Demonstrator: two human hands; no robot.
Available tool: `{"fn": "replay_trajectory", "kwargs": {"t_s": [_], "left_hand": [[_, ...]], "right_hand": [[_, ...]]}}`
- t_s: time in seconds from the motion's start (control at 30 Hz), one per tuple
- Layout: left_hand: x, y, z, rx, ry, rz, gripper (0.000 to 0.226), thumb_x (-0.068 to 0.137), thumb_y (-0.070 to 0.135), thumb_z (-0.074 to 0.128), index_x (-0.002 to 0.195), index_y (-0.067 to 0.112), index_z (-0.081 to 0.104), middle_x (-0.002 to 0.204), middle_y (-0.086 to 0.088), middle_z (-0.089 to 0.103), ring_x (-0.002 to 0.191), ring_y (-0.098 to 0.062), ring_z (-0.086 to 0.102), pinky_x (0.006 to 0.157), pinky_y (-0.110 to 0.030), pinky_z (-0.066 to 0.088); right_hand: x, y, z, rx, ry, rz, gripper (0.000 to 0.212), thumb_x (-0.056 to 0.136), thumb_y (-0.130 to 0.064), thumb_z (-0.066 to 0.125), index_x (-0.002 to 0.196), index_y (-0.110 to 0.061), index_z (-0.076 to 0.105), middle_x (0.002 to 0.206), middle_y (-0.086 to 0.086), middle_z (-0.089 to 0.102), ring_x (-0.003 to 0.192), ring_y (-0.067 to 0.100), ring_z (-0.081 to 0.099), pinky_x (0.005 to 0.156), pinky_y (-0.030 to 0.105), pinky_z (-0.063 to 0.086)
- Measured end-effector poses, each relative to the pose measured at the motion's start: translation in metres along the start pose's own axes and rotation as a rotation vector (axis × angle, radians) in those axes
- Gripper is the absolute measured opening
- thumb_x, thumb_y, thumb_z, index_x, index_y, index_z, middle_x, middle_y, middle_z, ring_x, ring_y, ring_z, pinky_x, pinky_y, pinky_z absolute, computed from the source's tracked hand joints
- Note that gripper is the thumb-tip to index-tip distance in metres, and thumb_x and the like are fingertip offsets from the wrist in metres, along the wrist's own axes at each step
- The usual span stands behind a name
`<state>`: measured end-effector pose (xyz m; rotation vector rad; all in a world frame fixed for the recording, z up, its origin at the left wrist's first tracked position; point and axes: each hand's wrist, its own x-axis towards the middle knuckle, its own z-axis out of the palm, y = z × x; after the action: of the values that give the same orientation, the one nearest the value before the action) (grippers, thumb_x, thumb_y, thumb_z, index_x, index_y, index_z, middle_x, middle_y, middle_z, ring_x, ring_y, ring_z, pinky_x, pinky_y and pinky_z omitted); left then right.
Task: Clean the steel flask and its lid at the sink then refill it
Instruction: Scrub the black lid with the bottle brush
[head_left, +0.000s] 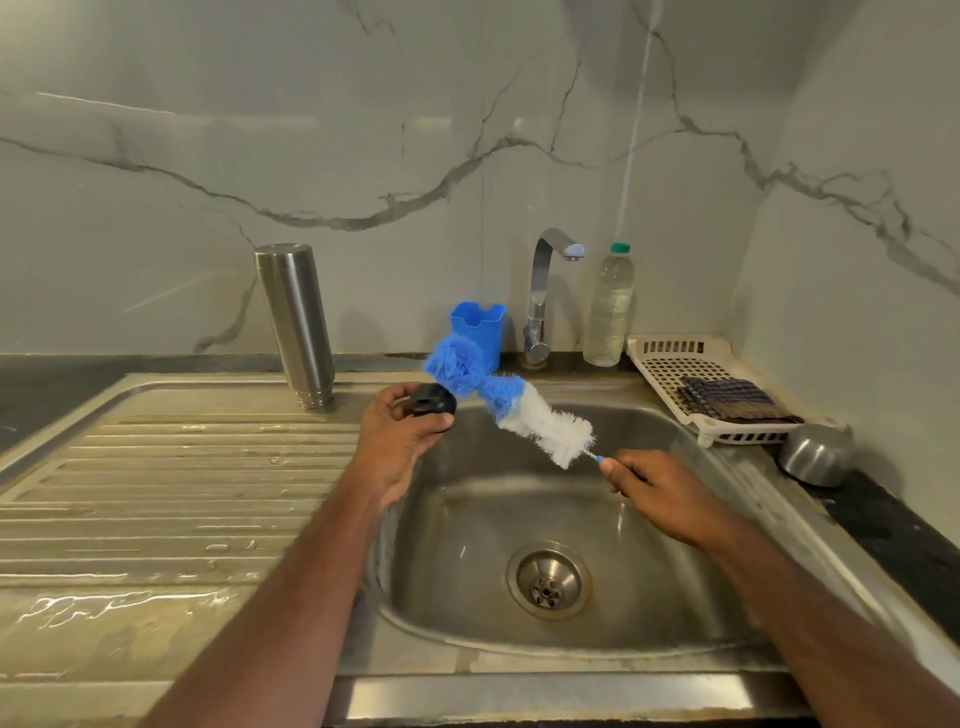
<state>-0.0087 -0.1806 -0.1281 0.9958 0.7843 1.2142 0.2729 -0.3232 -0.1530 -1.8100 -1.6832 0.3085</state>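
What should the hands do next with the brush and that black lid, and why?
Probably push the brush tip against the lid and scrub. The left hand holds the lid over the sink, and the right hand has the blue bristles almost touching it.

Flask (294, 322): mouth down on the drainboard (171, 467), left of the sink (649, 613).
Lid (432, 401): in the left hand (400, 441), over the sink's left rim.
Brush (506, 402): held by the right hand (662, 493) above the basin, its far end just beside the lid.
Tap (543, 296): behind the sink, between holder (480, 325) and plastic bottle (610, 306).
Tray (691, 384): right of the bottle, cloth (732, 399) in it.
Bowl (815, 454): before the tray.
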Motion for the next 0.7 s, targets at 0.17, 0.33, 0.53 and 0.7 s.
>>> {"fn": "replay_trajectory", "kwargs": {"t_s": [0.17, 0.33, 0.53, 0.7], "left_hand": [[0.001, -0.004, -0.001, 0.061, -0.097, 0.04, 0.056, 0.072, -0.017, 0.077, 0.118, 0.012, 0.067, 0.12, -0.009, 0.072, 0.113, -0.028, 0.069, 0.093, -0.039, 0.058], [-0.002, -0.006, -0.002, 0.222, -0.031, 0.095, 0.056, 0.072, -0.003, 0.085, 0.111, 0.035, 0.07, 0.126, 0.003, 0.066, 0.108, -0.022, 0.068, 0.079, -0.04, 0.055], [-0.009, -0.01, 0.007, 0.355, -0.069, 0.172, 0.065, 0.073, -0.011, 0.083, 0.126, 0.02, 0.063, 0.126, -0.002, 0.066, 0.091, -0.018, 0.076, 0.067, -0.027, 0.06], [-0.005, -0.004, -0.001, 0.267, 0.055, 0.203, 0.059, 0.072, -0.01, 0.083, 0.121, 0.017, 0.063, 0.119, -0.004, 0.071, 0.091, -0.019, 0.075, 0.062, -0.027, 0.058]], "right_hand": [[0.003, -0.009, 0.009, 0.049, -0.05, 0.014, 0.042, 0.104, -0.039, 0.049, 0.067, -0.022, 0.062, 0.06, -0.001, 0.057, 0.055, 0.008, 0.051, 0.059, 0.036, 0.044], [0.002, -0.001, 0.002, 0.118, -0.079, 0.095, 0.045, 0.104, -0.039, 0.048, 0.068, -0.016, 0.063, 0.059, -0.003, 0.057, 0.055, 0.008, 0.049, 0.062, 0.033, 0.042], [0.004, -0.015, 0.012, 0.012, -0.07, 0.076, 0.047, 0.105, -0.041, 0.045, 0.066, -0.021, 0.06, 0.061, -0.004, 0.059, 0.056, 0.007, 0.051, 0.061, 0.029, 0.041], [0.0, 0.0, -0.004, 0.045, -0.088, 0.081, 0.048, 0.104, -0.035, 0.05, 0.061, -0.016, 0.057, 0.055, -0.005, 0.052, 0.052, 0.004, 0.046, 0.063, 0.032, 0.04]]}}
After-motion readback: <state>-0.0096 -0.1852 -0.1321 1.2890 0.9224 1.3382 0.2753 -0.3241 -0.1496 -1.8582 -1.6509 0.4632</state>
